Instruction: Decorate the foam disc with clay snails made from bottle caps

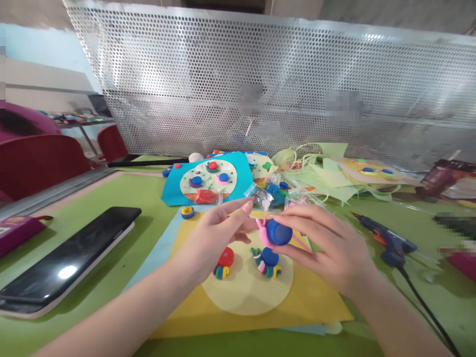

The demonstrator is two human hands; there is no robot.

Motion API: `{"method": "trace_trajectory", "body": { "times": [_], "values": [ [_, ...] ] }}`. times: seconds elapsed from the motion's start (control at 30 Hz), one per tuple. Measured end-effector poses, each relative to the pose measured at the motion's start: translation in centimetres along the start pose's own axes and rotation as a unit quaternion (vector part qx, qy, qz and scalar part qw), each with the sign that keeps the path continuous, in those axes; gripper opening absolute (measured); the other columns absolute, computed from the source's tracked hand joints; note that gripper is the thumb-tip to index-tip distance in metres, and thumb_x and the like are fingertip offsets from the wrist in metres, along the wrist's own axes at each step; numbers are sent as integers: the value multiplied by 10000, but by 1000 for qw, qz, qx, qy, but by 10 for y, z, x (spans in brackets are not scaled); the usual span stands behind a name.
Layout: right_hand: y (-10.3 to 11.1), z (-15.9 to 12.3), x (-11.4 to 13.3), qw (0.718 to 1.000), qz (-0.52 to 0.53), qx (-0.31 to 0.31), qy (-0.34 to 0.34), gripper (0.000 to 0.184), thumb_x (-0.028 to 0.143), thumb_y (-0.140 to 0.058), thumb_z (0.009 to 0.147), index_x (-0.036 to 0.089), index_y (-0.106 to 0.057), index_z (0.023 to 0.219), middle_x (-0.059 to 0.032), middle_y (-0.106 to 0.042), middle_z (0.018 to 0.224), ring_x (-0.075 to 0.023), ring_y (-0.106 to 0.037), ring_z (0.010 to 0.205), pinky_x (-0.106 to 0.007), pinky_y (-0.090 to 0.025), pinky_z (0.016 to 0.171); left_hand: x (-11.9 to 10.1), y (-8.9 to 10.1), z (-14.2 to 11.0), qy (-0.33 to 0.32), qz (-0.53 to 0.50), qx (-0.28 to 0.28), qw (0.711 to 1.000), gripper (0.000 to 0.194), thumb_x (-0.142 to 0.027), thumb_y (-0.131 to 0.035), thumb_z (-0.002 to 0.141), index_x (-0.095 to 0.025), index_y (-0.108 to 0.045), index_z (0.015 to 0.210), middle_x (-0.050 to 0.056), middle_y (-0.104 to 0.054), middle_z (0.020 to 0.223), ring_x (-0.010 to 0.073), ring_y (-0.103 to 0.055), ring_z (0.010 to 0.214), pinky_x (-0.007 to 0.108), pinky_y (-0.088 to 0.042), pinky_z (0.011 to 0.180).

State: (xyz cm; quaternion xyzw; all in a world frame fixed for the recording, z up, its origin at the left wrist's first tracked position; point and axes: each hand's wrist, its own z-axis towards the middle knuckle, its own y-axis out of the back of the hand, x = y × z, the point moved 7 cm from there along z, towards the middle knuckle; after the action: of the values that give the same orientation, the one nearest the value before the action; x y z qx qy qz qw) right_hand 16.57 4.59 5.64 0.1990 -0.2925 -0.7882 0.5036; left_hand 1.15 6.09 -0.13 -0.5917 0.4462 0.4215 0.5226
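Note:
Between the thumb and fingers of my right hand [320, 238] is a snail figure [278, 232], a blue bottle cap with a pink clay body and two feelers. My left hand [226, 228] is beside it, fingers spread and partly curled, with no object visible in them. Below both hands lies a yellow sheet [178, 307] bearing a pale circle [245, 297]. On the circle sit a red cap figure [225, 257] with striped clay and a blue cap figure [270, 258] with multicoloured clay. Part of a pink strip [302, 242] shows behind my right fingers.
A glue gun [390, 243] with its cord lies at right, a black phone [70, 258] at left. Behind are a blue card [169, 191] with cap snails, small plastic bags [262, 196], a yellow-filled cap [187, 212] and green paper scraps [320, 173]. A perforated metal panel [260, 64] stands at the back.

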Motion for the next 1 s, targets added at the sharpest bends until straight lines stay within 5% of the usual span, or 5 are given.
{"method": "trace_trajectory", "body": {
  "times": [0.23, 0.47, 0.77, 1.0],
  "values": [
    [0, -2, -2, 1000, 0, -1, 3, 285, 244, -642, 820, 182, -572, 1089, -57, -606, 1044, -154, -598, 923, -277, -489, 849, -10, -1, -6, -35, 94, 4, 995, 741, -475, -731, 679, -194, -460, 1309, 10, -718, 751, 162, -636, 738, 284, -467, 706],
    [1, -2, -2, 1000, -1, -9, 5, 312, 223, -646, 814, 172, -567, 1112, -66, -602, 1045, -160, -599, 922, -286, -499, 847, -12, -9, -9, -23, 39, 35, 998, 895, -362, -779, 666, -185, -293, 1397, 70, -744, 917, 231, -674, 920, 300, -505, 775],
    [1, -1, -2, 1000, -17, -3, 1, 275, 249, -620, 833, 181, -571, 1095, -70, -610, 1037, -169, -614, 907, -302, -519, 816, -19, -7, -10, -53, 41, 7, 998, 838, -244, -857, 522, -173, -462, 1258, -7, -734, 714, 161, -692, 706, 201, -510, 617],
    [2, -1, -4, 1000, -14, 4, -6, 261, 258, -606, 842, 214, -573, 1097, -65, -623, 1032, -178, -627, 899, -324, -532, 820, -22, -7, -11, -92, 98, 3, 991, 809, -297, -831, 568, -191, -451, 1274, 18, -738, 730, 237, -693, 772, 289, -522, 641]
  ]
}}
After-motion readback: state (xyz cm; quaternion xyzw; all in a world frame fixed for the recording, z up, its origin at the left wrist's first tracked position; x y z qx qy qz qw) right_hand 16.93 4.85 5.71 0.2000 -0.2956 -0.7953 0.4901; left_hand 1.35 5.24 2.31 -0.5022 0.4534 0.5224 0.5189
